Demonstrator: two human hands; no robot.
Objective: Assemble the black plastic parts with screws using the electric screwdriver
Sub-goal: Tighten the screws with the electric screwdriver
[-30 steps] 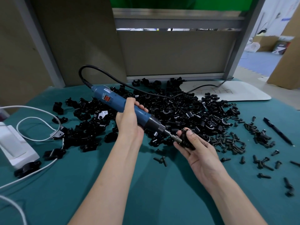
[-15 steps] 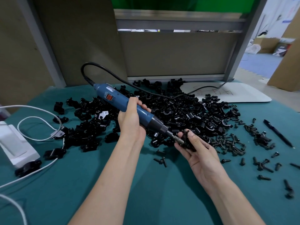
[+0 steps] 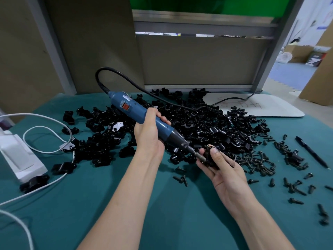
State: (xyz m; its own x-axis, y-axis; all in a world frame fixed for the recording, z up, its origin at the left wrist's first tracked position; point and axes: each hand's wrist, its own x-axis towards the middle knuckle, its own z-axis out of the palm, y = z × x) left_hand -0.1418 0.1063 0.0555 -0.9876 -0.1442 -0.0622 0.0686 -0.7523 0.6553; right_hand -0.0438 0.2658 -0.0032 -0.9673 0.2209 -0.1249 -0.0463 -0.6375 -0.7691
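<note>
My left hand (image 3: 149, 136) grips the blue electric screwdriver (image 3: 137, 112) around its body, tip pointing down and right. The metal bit (image 3: 197, 155) meets a black plastic part (image 3: 210, 156) that my right hand (image 3: 223, 170) holds between thumb and fingers above the green table (image 3: 162, 213). A large heap of black plastic parts (image 3: 198, 127) lies behind both hands. Loose black screws (image 3: 259, 161) are scattered to the right of my right hand, and three more screws (image 3: 181, 177) lie just below the bit.
The screwdriver's black cable (image 3: 144, 91) loops back over the heap. A white device (image 3: 19, 157) with white cords (image 3: 45, 130) sits at the left edge. A black pen (image 3: 311, 152) lies at far right, and a white board (image 3: 255, 105) lies behind the heap.
Both hands hold the same grip. The screwdriver and the held part have stayed together with only a slight shift as the head camera moved.
</note>
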